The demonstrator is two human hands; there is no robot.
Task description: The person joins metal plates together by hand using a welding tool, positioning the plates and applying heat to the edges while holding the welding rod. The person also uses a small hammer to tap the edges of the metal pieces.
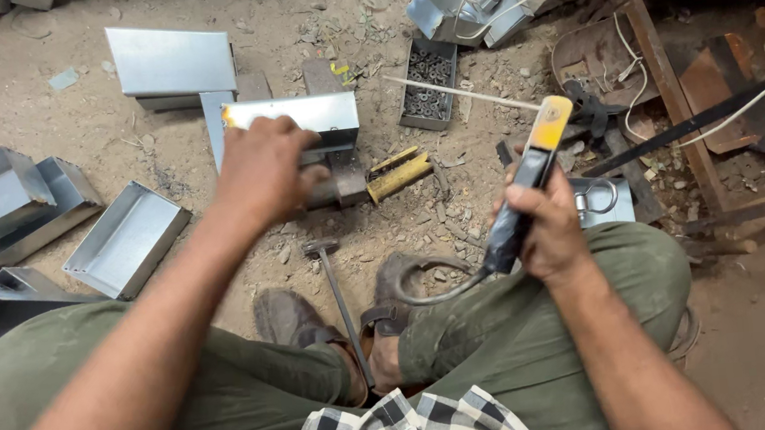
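The right hand (547, 227) was closed around a welding electrode holder (525, 187) whose rod (460, 93) pointed up-left toward the folded sheet-metal box (299, 120), which lay crosswise under the nearer left hand (261, 170), its fingers pressed down on it.

I'm looking at a metal workshop with a dirt floor (35, 99): folded sheet-metal trays (128, 238) at nine o'clock, a box of nuts (427, 84) at twelve, probably a welding rod holder (528, 177) at three.
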